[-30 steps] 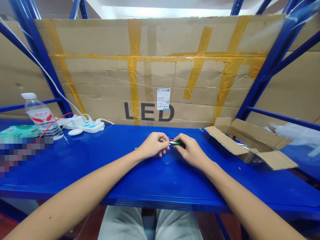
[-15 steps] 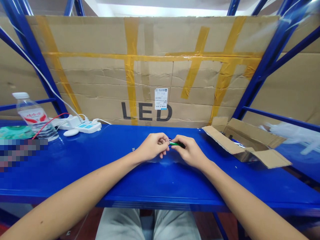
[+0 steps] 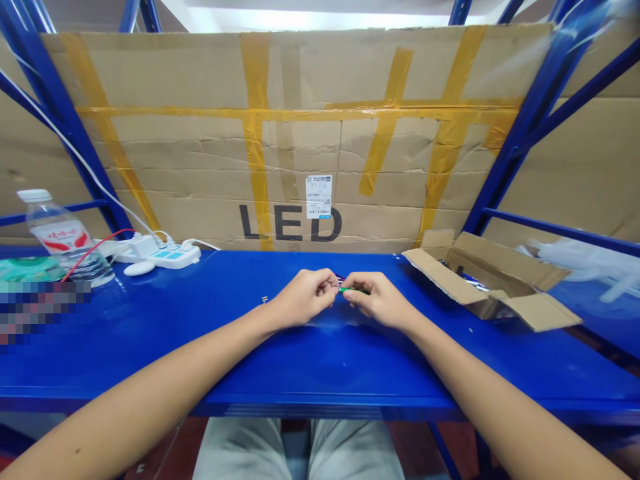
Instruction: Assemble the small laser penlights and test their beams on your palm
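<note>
Both of my hands meet over the middle of the blue table. A slim green pen [image 3: 345,290], mostly covered by fingers, lies crosswise between them. My right hand [image 3: 377,297] is closed around it, thumb and fingertips pinching its length. At its left end my left hand [image 3: 313,293] is closed in a pinch, the fingertips pressed together; any small part between them is hidden. Just behind the fingers some dark purple, shiny thing [image 3: 341,277] shows on the table. Small metallic bits [image 3: 265,299] lie left of my left wrist.
An open cardboard box [image 3: 445,279] with shiny items inside stands at right. On the left are a water bottle [image 3: 65,237], a power strip [image 3: 173,255] and a white oval object [image 3: 139,269]. A large taped carton [image 3: 200,167] closes off the back, between blue posts.
The fingers of both hands have shifted slightly. My left fingers are curled in more, and my right fingers have re-gripped along the green pen. The view has moved a little.
</note>
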Demonstrator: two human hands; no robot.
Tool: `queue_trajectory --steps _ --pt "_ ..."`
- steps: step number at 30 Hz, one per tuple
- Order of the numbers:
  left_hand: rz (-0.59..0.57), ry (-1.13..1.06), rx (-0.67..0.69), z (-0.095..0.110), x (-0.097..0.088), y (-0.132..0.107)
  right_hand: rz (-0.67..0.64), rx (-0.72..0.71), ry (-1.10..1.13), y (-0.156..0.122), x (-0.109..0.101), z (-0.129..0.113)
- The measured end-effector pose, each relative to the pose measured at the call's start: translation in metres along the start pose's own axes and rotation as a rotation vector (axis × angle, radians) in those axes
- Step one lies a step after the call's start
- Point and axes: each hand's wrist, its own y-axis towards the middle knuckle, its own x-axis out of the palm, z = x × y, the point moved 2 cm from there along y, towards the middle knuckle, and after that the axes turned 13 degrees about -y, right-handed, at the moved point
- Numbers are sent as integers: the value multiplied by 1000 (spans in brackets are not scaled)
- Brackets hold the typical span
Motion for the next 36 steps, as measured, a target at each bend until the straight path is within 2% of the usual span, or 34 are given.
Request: queue_trajectory --steps 5,12,15,18,21,25,30,36 --pt "-69 146 88 8 0 -2 -181 172 283 -2 2 4" --pt "-193 405 290 22 3 -6 -490 382 668 -2 -1 16" --pt "-243 531 403 23 6 -9 -678 432 825 -3 -2 21" --pt "-252 623 498 22 8 -10 -778 448 913 -4 -2 23" --pt "-241 637 510 20 7 -9 -742 494 898 -3 -2 22" --pt "-217 566 484 19 4 -7 -554 576 831 -3 -2 12" --pt "-191 519 389 18 0 -6 -290 377 728 -5 -2 -1" --pt "-146 418 303 14 -3 -4 -113 243 495 -2 3 2"
